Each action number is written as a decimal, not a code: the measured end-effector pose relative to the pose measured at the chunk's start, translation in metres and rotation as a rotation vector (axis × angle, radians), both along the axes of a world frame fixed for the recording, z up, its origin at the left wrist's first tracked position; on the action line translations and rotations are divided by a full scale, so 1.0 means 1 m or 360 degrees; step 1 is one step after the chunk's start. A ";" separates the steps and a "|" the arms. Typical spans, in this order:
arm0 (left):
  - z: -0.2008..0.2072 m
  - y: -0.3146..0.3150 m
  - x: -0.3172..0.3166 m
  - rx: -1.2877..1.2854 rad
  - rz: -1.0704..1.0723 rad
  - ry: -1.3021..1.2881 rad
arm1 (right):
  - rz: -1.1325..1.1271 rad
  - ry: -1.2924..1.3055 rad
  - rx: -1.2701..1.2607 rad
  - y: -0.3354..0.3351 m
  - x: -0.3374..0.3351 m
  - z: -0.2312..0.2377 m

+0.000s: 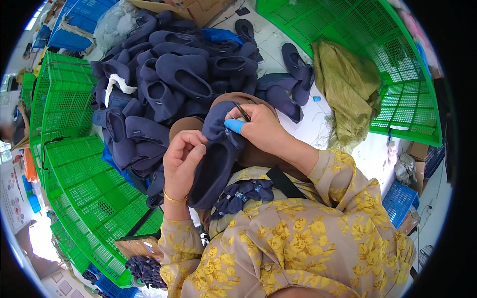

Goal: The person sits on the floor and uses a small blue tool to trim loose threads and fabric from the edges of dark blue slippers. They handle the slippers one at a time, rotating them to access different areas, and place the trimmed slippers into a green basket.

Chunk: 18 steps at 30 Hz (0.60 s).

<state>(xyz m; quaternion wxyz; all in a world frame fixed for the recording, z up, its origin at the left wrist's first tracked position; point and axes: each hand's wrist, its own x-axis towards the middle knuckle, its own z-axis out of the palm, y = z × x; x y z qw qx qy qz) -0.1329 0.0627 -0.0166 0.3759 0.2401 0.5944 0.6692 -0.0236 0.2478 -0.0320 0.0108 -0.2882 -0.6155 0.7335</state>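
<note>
A navy fabric slipper (214,171) lies across my lap, its opening facing up and its toe pointing away from me. My right hand (258,126) is closed at the toe, with a blue wrap (233,125) on one digit. A slim dark tool (242,112), perhaps thread snips, sticks out of its grip. My left hand (183,164) pinches close by the slipper's left edge; whatever sits between those fingertips is too small to make out. Several navy fabric bows (242,195) with small shiny trims rest on my lap nearer my body.
A big heap of navy slippers (184,74) rises ahead, with a white strip (118,87) on it. Green plastic crates stand at left (69,99) and right (397,114). An olive sack (345,89) leans by the right crate. Loose slippers (285,102) lie on the pale floor.
</note>
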 end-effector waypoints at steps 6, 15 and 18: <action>-0.013 0.002 0.002 0.0266 0.0068 -0.0461 | -0.0157 -0.0025 0.0074 -0.007 -0.009 0.002; -0.003 -0.004 -0.010 -0.0425 0.0215 0.0191 | -0.0186 -0.0074 0.0111 -0.005 -0.009 0.006; -0.004 0.009 -0.009 -0.0481 0.0099 0.0225 | -0.0169 -0.0069 0.0060 -0.005 -0.009 0.008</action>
